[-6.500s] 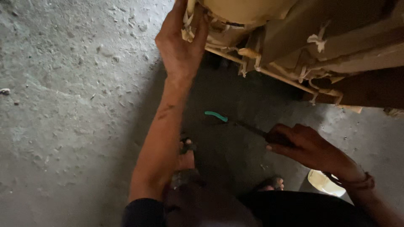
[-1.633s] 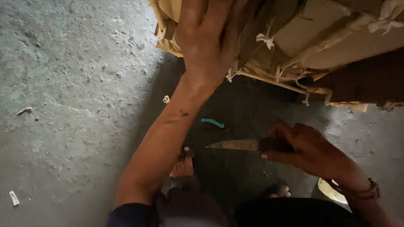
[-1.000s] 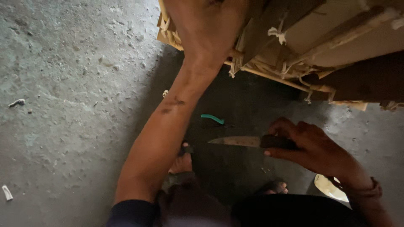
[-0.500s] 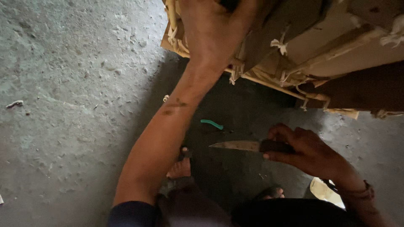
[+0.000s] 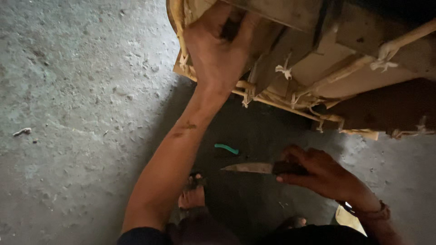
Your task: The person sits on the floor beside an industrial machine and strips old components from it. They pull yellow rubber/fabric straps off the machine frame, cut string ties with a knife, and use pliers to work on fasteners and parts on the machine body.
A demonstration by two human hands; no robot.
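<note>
left hand [image 5: 217,54] grips bamboo frame [image 5: 290,90] above | right hand [image 5: 318,172] holds knife [image 5: 250,168], blade pointing left

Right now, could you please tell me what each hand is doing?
Left hand: closed, fingers gripping the edge of the tied bamboo-and-board frame.
Right hand: closed on the knife, blade pointing left.

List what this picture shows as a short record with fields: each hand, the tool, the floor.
Left hand: left hand grips the edge of a frame of cane and board tied with pale strips
Right hand: right hand holds a knife, blade pointing left
Floor: rough grey concrete floor
On the floor: small teal piece above the blade
Also seen: a foot in a sandal
</note>
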